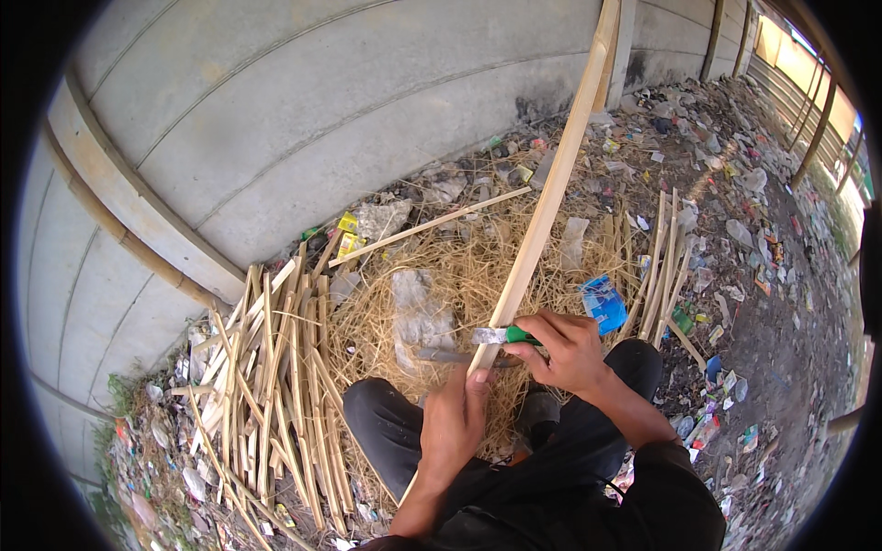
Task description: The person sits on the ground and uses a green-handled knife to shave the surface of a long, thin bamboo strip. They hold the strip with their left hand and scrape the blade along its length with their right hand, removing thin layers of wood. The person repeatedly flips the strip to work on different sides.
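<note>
A long pale bamboo strip (542,220) slants from my lap up toward the wall, its lower end passing under my left hand (457,415). That hand is closed around the strip, thumb on top. In my right hand (571,354) is a knife (491,336) with a green handle and a short, wide blade. The blade lies across the strip just above my left thumb, touching it or very close. Under the strip, a grey bar-like piece (450,355) shows in part between my knees.
Many split bamboo strips (266,404) are heaped at my left, with a smaller bundle (660,275) at right. Shavings (496,257) surround a stone block (421,317). A blue wrapper (603,305) lies by my right knee. A concrete wall (303,101) stands ahead; litter covers the ground.
</note>
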The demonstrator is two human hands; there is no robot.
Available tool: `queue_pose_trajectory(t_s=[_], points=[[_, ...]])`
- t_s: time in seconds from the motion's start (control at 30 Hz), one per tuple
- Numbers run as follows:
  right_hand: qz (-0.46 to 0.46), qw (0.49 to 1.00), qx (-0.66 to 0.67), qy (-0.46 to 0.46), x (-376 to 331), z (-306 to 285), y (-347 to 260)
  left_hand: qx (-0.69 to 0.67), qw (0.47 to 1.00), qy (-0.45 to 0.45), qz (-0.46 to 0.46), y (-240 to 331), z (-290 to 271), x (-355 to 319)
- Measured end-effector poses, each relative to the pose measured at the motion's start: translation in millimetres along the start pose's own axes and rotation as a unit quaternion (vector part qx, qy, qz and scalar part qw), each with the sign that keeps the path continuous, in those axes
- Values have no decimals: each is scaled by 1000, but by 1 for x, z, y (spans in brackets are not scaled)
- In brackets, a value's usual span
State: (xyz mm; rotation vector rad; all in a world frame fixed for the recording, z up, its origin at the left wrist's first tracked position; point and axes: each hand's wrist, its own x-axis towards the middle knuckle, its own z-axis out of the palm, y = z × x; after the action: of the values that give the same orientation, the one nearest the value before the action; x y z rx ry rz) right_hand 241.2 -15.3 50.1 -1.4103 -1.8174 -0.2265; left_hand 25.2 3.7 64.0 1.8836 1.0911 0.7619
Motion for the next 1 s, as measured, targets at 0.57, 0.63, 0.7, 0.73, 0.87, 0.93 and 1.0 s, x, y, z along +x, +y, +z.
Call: queue_pose_trajectory(t_s=[0.57,0.63,0.7,0.73,0.87,0.93,1.0], points=[[-7,1000,9,18,-1,4,0,40,999,-1,-11,-14,-7,-17],[3,1000,10,27,0,5,3,51,999,4,-8,-18,-7,-22],[31,999,7,25,3,1,10,51,999,6,-9,-20,-7,-26],[22,999,9,23,4,2,11,46,999,5,-13,-21,-8,-27],[23,999,18,42,2,8,21,47,999,9,-23,-24,-8,-30],[46,997,18,63,3,10,31,47,998,-1,-33,-25,-9,-37],[82,993,10,85,9,8,45,45,998,-9,-49,-27,-11,-44]])
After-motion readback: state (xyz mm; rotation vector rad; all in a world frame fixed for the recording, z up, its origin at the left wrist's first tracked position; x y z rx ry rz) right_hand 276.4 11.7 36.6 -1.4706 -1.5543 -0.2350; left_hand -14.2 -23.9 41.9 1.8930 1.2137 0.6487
